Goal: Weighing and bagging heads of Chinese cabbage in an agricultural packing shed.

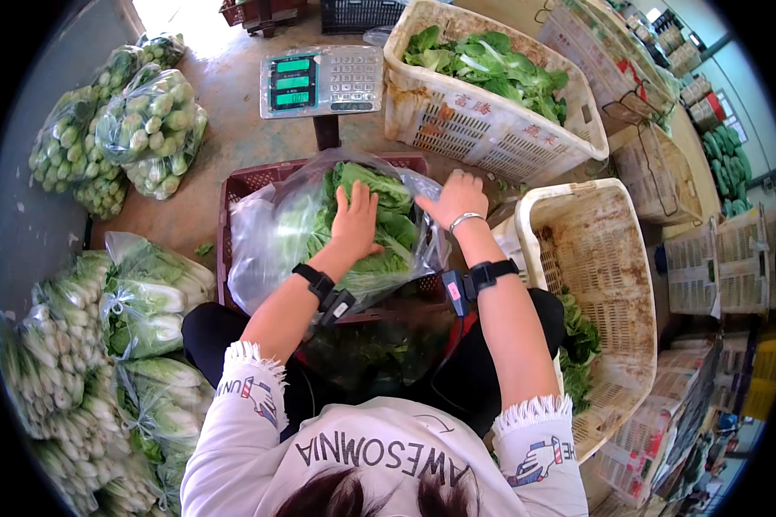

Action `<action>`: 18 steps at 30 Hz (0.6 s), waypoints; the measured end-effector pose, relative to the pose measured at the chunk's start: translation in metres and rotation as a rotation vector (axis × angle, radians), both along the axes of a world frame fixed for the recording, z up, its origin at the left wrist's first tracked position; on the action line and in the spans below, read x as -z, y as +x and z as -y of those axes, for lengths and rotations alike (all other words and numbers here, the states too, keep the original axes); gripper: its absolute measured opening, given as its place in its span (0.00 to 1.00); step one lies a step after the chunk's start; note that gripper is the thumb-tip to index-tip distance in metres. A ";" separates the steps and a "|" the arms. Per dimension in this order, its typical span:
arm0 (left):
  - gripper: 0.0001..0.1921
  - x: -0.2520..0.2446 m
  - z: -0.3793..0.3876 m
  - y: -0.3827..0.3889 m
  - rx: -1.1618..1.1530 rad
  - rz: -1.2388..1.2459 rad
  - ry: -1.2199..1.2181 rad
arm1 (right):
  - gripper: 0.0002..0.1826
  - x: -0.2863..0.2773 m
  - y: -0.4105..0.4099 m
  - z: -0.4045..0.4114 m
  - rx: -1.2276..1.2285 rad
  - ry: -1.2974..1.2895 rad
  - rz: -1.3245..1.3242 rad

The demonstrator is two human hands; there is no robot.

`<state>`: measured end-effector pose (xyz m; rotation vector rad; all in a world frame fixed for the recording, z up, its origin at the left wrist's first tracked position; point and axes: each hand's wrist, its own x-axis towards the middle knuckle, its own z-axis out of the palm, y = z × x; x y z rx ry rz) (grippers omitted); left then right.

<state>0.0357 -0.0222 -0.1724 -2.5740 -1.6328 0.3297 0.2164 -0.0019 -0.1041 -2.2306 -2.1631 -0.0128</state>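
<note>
My left hand (355,223), fingers spread, presses flat on a bunch of green leafy vegetables (394,232). Around the greens is a clear plastic bag (258,239), its mouth towards the right. At that mouth is my right hand (458,199), thumb apart from the bent fingers; whether it pinches the film cannot be made out. The bag rests in a dark red plastic crate (226,194) between my knees. Just beyond the crate stands a digital weighing scale's display panel (322,82) on a post.
A white crate of leafy greens (491,123) stands ahead right. Another white crate (595,245) by my right side has some greens low inside. To the left lie bagged round green vegetables (149,123), bagged cabbages (155,304) and long white-stemmed greens (52,349).
</note>
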 end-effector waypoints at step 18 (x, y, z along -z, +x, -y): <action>0.48 0.105 -0.017 -0.045 0.023 0.378 -0.071 | 0.13 -0.141 -0.014 0.017 -0.081 -0.745 -2.492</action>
